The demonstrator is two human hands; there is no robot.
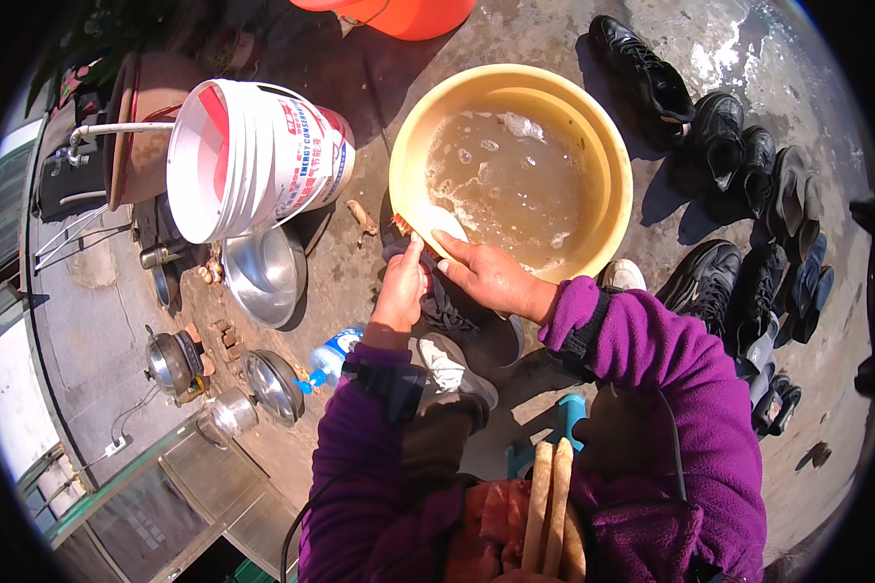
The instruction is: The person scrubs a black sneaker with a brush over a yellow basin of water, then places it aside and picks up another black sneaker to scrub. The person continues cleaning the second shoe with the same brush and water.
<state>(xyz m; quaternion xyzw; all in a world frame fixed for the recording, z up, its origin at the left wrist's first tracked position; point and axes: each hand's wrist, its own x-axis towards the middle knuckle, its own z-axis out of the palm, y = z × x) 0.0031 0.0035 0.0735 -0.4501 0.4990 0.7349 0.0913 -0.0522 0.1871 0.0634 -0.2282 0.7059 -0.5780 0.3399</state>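
Before me stands a yellow plastic basin [620,182] of murky, foamy water. My right hand [492,273] is at its near-left rim, fingers closed on a smooth white object [446,221], perhaps a sole; its far end is not clear. Just outside the rim, my left hand [401,284] grips the edge of a dark lace-up shoe [445,310], partly hidden by both hands. A small tuft of red bristles [401,222] shows above my left fingertips. Below the hands is a white shoe [452,368].
A white printed bucket [328,157] and a metal bowl [262,277] stand left. A blue-capped plastic bottle [332,357] lies near my left forearm. Several dark shoes [722,135] line the right. An orange tub [415,18] is beyond; a teal stool [570,415] is below my right arm.
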